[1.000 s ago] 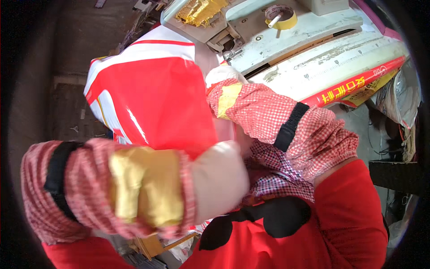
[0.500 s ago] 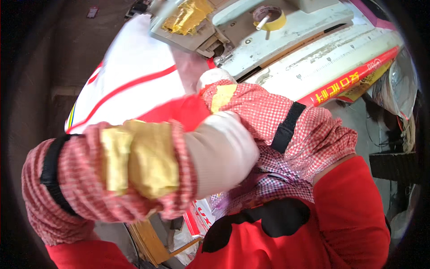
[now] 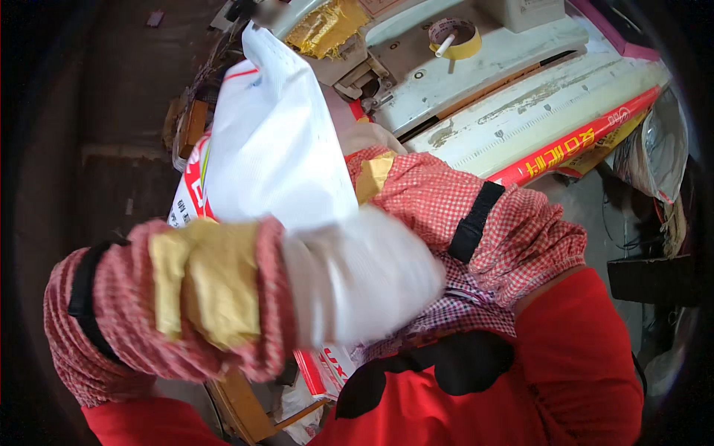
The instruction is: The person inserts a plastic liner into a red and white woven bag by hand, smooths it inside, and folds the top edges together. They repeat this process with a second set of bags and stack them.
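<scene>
My left hand [image 3: 357,279] sits low-centre in a white glove, with a red-check sleeve cover and a yellow cuff patch behind it. Its fingers are curled shut on the lower part of the white bag [image 3: 275,149]; the glove is blurred, so I can't see the exact grip line.

The bag stands upright between my hands and the counter [image 3: 520,126], with its top edge reaching the upper-left part of the view. The face toward me is plain white woven-look sheet with a row of small perforations near the top edge. Red and a thin green-yellow stripe show along its left side, and more red print shows at the bottom under my left hand. I can't see the mouth of the bag or anything inside it.

My right hand [image 3: 375,145] is behind the bag's right edge, same white glove and check sleeve with a black band. It's mostly hidden, so I can't tell how its fingers are set.

Further right, on the counter, a yellow tape roll [image 3: 455,37] lies flat with a white stick resting in its hole. A red strip [image 3: 573,145] runs along the counter's front edge.
</scene>
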`<state>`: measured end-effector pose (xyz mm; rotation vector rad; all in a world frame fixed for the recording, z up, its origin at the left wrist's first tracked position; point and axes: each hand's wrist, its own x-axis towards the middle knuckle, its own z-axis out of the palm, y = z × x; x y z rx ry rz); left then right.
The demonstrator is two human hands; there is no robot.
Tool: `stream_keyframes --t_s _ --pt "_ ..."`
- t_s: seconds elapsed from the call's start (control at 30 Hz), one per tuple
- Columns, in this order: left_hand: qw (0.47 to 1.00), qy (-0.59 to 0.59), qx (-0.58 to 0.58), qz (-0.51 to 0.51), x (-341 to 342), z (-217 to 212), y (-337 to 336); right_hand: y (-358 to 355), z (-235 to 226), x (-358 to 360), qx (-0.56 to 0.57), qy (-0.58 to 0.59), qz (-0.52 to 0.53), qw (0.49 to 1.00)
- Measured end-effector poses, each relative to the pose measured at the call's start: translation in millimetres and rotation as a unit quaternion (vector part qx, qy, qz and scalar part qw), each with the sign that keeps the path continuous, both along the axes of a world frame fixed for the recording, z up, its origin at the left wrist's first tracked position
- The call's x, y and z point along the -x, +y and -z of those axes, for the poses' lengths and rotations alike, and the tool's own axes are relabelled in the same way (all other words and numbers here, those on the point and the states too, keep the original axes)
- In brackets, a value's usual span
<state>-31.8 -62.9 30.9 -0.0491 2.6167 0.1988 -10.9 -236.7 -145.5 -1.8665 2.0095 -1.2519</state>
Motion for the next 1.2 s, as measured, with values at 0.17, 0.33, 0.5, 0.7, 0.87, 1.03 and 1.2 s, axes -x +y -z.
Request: stream_keyframes --t_s 0.17,0.33,0.5,0.7,0.87,1.03,1.2 --pt "0.963 -0.120 0.199 -0.140 -8.9 -69.1 -85.0 26.6 20.9 13.0 -0.046 0.065 0.000 0.997" --pt "0.990 0.069 0.120 -0.028 -27.5 -40.6 -10.6 88.2 38.0 26.4 -0.065 0.118 -0.011 0.991" --pt "0.982 0.057 -0.054 -0.170 -43.3 28.3 -30.2 95.1 -37.1 63.7 -0.152 0.098 -0.118 0.976" --pt "0.948 -0.058 0.192 -0.247 -46.6 52.4 -93.6 53.4 -27.2 78.6 -0.209 0.040 -0.221 0.952" --pt "0.888 0.098 0.233 -0.385 -96.0 96.1 -188.0 73.7 -32.8 56.4 -0.261 -0.562 -0.320 0.717" --pt "0.938 0.033 0.207 -0.275 -126.6 41.5 -142.9 69.1 -45.1 32.0 0.027 0.118 -0.229 0.966" --pt "0.934 0.095 0.258 -0.227 -189.3 -80.0 -13.0 51.6 -56.7 2.7 0.031 0.345 -0.309 0.886"
